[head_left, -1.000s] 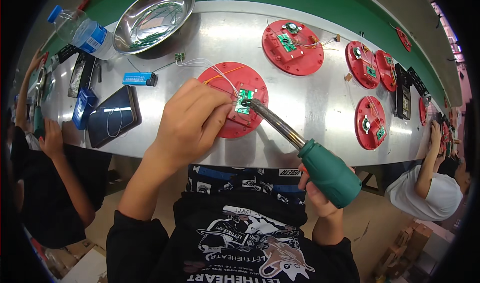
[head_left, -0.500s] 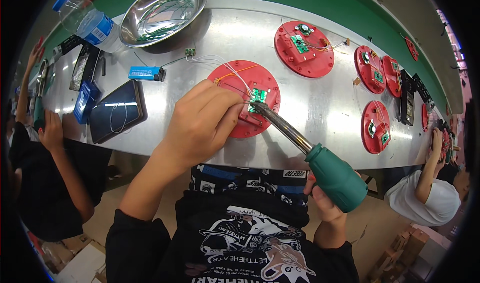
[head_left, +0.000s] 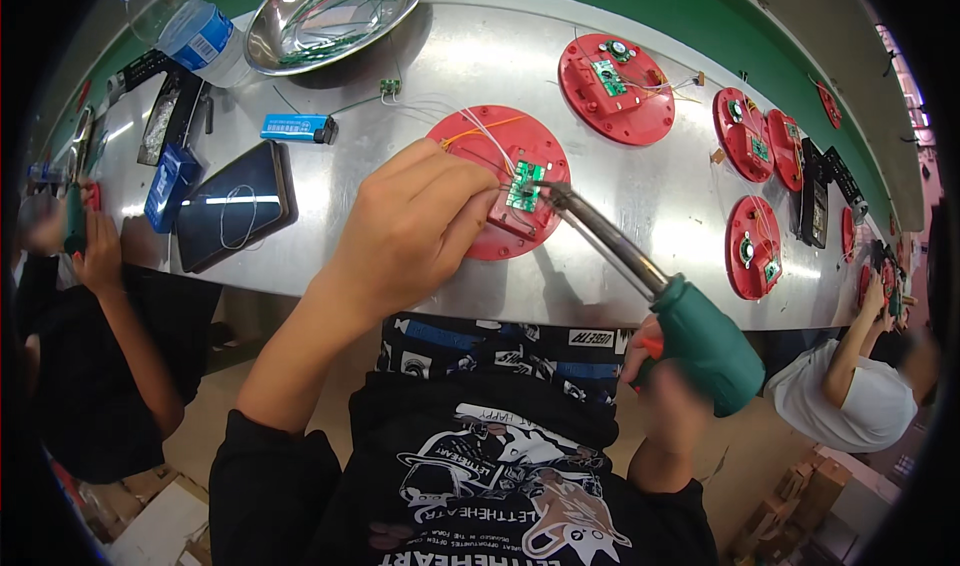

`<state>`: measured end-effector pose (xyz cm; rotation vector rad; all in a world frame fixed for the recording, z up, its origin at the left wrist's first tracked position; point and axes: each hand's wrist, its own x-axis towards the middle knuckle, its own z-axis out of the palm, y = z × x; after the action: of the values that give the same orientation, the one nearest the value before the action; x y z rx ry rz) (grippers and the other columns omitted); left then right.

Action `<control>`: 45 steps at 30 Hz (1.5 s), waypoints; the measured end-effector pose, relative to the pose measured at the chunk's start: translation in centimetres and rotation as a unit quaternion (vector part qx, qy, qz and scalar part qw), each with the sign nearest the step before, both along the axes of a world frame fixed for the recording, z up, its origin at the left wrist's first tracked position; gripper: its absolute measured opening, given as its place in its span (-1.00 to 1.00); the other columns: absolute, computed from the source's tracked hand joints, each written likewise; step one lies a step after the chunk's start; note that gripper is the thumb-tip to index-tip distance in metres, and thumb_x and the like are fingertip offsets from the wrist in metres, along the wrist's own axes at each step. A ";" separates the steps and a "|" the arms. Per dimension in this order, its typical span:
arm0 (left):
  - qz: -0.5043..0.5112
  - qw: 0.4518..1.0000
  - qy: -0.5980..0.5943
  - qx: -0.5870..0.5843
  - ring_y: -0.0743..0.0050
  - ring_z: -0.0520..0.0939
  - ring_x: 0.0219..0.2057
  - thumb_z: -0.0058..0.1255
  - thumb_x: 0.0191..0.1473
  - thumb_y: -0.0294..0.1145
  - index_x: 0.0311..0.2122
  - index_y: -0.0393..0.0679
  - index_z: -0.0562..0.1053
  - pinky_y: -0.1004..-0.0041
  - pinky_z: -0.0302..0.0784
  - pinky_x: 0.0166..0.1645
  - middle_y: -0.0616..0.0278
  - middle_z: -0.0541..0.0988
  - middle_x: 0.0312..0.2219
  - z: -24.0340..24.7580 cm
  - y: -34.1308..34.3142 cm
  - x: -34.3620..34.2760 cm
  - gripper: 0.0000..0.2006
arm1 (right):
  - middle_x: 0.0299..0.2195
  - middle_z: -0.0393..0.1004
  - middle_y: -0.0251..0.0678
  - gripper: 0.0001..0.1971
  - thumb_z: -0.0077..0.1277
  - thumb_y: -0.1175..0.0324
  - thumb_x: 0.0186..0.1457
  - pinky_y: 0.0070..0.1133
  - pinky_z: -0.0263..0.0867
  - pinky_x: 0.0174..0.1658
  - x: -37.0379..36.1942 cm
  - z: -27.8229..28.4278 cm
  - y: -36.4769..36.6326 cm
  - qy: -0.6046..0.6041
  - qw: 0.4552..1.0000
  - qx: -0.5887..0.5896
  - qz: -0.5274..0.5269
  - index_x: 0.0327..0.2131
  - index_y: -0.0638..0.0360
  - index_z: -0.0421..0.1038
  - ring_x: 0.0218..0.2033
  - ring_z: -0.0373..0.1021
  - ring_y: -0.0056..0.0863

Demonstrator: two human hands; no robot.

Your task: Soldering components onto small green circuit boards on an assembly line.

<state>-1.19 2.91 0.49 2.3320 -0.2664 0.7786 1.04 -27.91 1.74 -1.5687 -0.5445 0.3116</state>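
A round red plastic housing (head_left: 455,126) lies on the metal bench with a small green circuit board (head_left: 525,188) on it. White and orange wires run across the housing. My left hand (head_left: 410,226) is over its left side, finger and thumb pinched on a thin wire beside the board; the fingertips are partly hidden. In my right hand (head_left: 668,396) is a green-handled soldering gun (head_left: 705,341), its tip slightly right of and above the board. Upper left of the housing, a smaller green board (head_left: 390,88) is attached to thin wires.
Other red housings (head_left: 615,106) with boards and wires lie to the right. At the left are a steel bowl (head_left: 262,41) with green wires, a water bottle (head_left: 195,36), a blue lighter (head_left: 295,128), a blue box (head_left: 172,188) and a dark tablet-like device (head_left: 225,216). People work at both sides.
My right hand has drawn the soldering gun right and slightly down, taking its tip off the board. My left hand stays pinched beside the board. The view has shifted slightly.
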 end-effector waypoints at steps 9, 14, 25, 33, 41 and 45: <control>0.003 1.000 0.001 0.004 0.08 0.57 -0.45 0.17 -0.02 -0.63 -0.34 -0.29 0.52 0.27 0.51 -0.33 0.08 0.59 -0.47 0.0 -0.2 -0.3 -0.90 | -0.22 0.46 0.01 -0.51 0.09 0.27 0.10 -0.56 0.35 -0.52 -0.1 -1.0 -0.4 -0.062 0.995 -0.069 0.021 -0.01 0.51 0.39 -0.50 0.44 -0.35; 0.002 1.000 -0.002 0.007 0.09 0.57 -0.46 0.17 -0.02 -0.63 -0.34 -0.29 0.52 0.27 0.51 -0.33 0.08 0.59 -0.48 0.0 -0.2 -0.1 -0.90 | -0.21 0.45 0.01 -0.55 0.10 0.29 0.10 -0.53 0.41 -0.53 -0.4 -0.4 0.6 0.019 1.000 -0.018 0.004 -0.04 0.50 0.42 -0.35 0.44 -0.32; 0.003 1.000 -0.006 0.008 0.11 0.57 -0.46 0.17 -0.01 -0.61 -0.34 -0.29 0.53 0.28 0.51 -0.34 0.09 0.59 -0.48 -0.2 -0.1 0.0 -0.91 | -0.24 0.45 0.03 -0.54 0.13 0.25 0.07 -0.56 0.40 -0.57 -0.8 0.1 1.1 0.043 0.999 0.010 -0.030 -0.09 0.50 0.43 -0.44 0.43 -0.34; 0.007 1.000 -0.006 0.010 0.13 0.58 -0.45 0.18 -0.03 -0.62 -0.34 -0.30 0.53 0.31 0.51 -0.34 0.09 0.60 -0.48 -0.1 -0.1 -0.2 -0.90 | -0.35 0.45 -0.02 -0.58 0.09 0.22 0.09 -0.60 0.32 -0.57 -0.9 0.9 1.5 0.080 0.995 -0.004 -0.057 -0.16 0.47 0.40 -0.66 0.40 -0.40; 0.007 1.000 -0.009 0.009 0.14 0.60 -0.45 0.19 -0.05 -0.63 -0.35 -0.31 0.55 0.33 0.52 -0.34 0.08 0.61 -0.47 -0.1 -0.1 -0.1 -0.89 | -0.37 0.43 -0.01 -0.56 0.04 0.22 0.13 -0.56 0.32 -0.56 -0.5 1.1 1.7 0.082 0.995 -0.009 -0.050 -0.14 0.52 0.36 -0.67 0.41 -0.39; 0.007 1.000 -0.011 0.006 0.14 0.60 -0.44 0.19 -0.05 -0.63 -0.35 -0.31 0.55 0.32 0.52 -0.34 0.08 0.61 -0.47 0.0 -0.1 -0.1 -0.89 | -0.34 0.44 0.01 -0.54 0.04 0.21 0.14 -0.55 0.33 -0.57 -0.9 -0.2 1.0 0.038 0.997 0.041 -0.052 -0.11 0.53 0.35 -0.69 0.40 -0.40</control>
<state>-1.26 2.80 0.46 2.3406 -0.2649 0.8123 0.16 -26.94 1.53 -1.4947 -0.4113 0.2658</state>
